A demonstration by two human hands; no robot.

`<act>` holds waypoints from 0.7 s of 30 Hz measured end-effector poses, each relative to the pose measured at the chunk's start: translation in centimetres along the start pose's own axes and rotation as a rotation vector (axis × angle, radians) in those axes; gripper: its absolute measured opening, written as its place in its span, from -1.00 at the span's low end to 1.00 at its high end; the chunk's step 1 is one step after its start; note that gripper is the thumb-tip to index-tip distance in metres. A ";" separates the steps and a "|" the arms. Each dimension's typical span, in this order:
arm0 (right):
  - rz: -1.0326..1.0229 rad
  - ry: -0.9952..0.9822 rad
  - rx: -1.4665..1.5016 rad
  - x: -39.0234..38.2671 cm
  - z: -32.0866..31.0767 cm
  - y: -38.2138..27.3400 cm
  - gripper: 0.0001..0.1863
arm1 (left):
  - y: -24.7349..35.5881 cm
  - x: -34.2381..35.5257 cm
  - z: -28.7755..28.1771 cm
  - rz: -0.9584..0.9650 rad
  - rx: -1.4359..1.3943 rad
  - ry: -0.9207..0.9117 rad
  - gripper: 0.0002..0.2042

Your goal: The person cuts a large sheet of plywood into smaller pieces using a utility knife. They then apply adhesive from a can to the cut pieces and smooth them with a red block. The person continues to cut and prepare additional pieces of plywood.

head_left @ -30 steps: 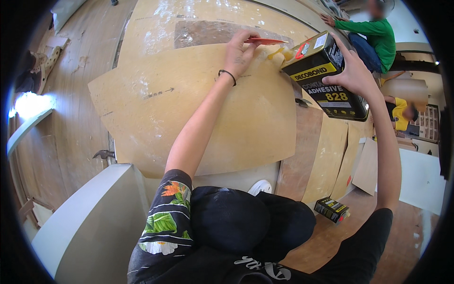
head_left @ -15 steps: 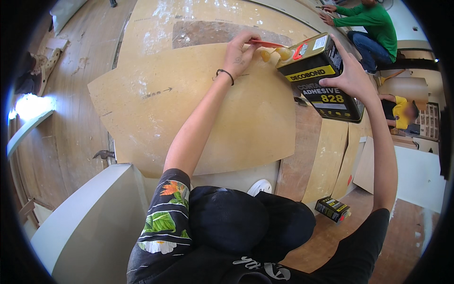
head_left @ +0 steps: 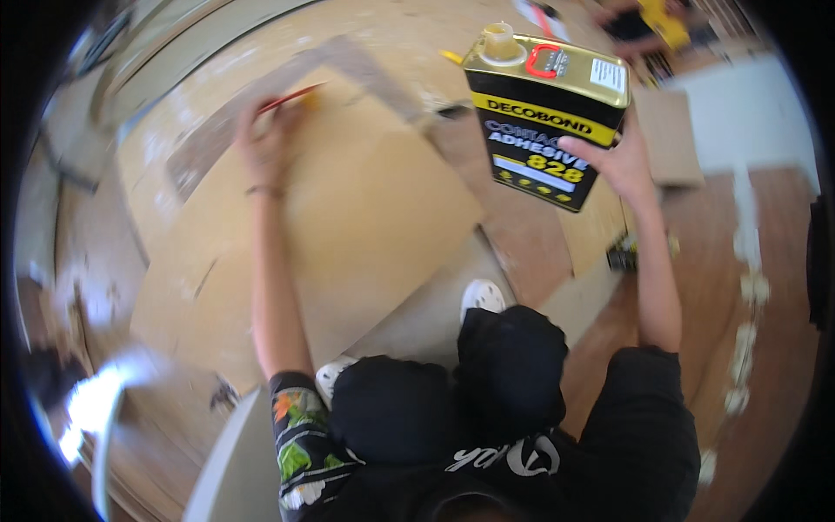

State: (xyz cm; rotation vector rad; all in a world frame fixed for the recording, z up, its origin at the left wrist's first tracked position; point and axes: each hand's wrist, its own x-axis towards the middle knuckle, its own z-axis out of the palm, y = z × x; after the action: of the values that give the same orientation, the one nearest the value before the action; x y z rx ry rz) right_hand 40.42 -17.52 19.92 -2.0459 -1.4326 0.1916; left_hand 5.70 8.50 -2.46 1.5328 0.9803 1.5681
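- The tin (head_left: 548, 126) is in the air right of the sheet (head_left: 374, 200), nearly upright, slightly tilted; its spout (head_left: 499, 41) points up, with no cap visible.
- The right hand (head_left: 616, 165) clasps the tin's side, thumb across the front: its grip is closed around it.
- The left hand (head_left: 265, 143) pinches a thin red spreader (head_left: 293, 96) above the sheet's far part; blur hides the exact fingers.
- Done, as I judge it: the tin is open, and a small yellow patch (head_left: 310, 101) beside the spreader looks like glue already out, whether on the sheet or the tool I cannot tell.
- Left, as I judge it: nearly all the work, since most of the sheet shows no distinct yellow coat, though blur could hide a thin film.
- A second tin (head_left: 621, 255) lies by the right forearm, partly hidden.
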 end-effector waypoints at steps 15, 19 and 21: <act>0.787 0.869 -0.463 -19.9 16.6 24.5 0.26 | -19.1 13.5 -9.5 0.246 0.453 0.096 -0.81; 0.866 0.924 -0.282 -22.6 17.5 28.4 0.22 | -17.5 12.1 -8.7 0.306 0.688 0.204 -0.75; 0.871 0.997 -0.183 -23.6 17.8 29.5 0.14 | -16.8 11.5 -8.0 0.388 0.685 0.204 -0.76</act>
State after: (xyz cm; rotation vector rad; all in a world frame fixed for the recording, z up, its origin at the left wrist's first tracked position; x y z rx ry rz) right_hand 46.46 -37.56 -16.20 -2.2457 0.0637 -0.5592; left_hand -2.89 26.09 -12.32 2.1568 1.5138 1.7789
